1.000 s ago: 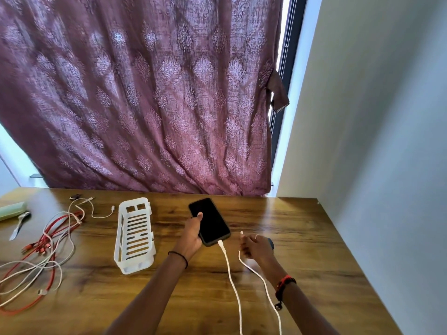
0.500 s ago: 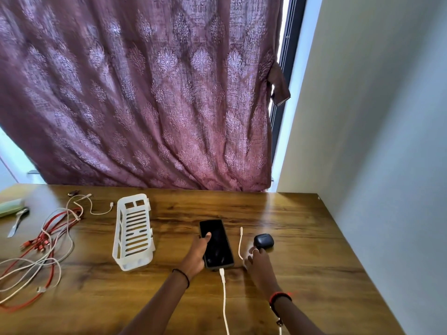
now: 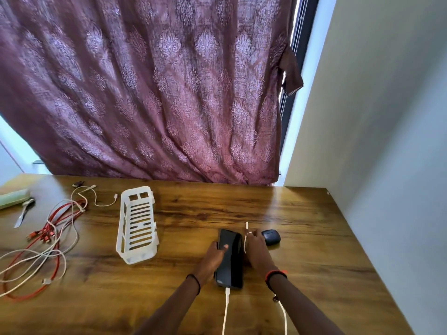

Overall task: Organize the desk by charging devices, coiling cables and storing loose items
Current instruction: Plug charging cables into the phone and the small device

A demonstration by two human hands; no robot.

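At the phone's near end a white charging cable (image 3: 226, 308) is plugged into its port and runs back toward the person. The dark phone (image 3: 231, 259) lies lengthwise on the wooden desk (image 3: 319, 267), screen up. The left hand (image 3: 212, 258) grips its left edge, fingers curled round the side and the thumb on the glass. Just right of the phone, the right hand (image 3: 256, 255) pinches a second white cable (image 3: 246, 238). Its connector tip stands up past the fingers, and the rest trails back along the right forearm. Right of the phone's far end, just beyond the right hand's fingers, sits a small dark earbud case (image 3: 271, 236), closed. Left of the phone, apart from it, a white slotted basket (image 3: 137, 226) stands on the desk. Farther left of the phone lies a loose tangle of red and white cables (image 3: 43, 240). Beyond that tangle, at the desk's left edge, rest a spoon (image 3: 23, 213) and a pale green case (image 3: 13, 198). Behind the phone, past the desk's far edge, hangs a patterned maroon curtain (image 3: 157, 93).
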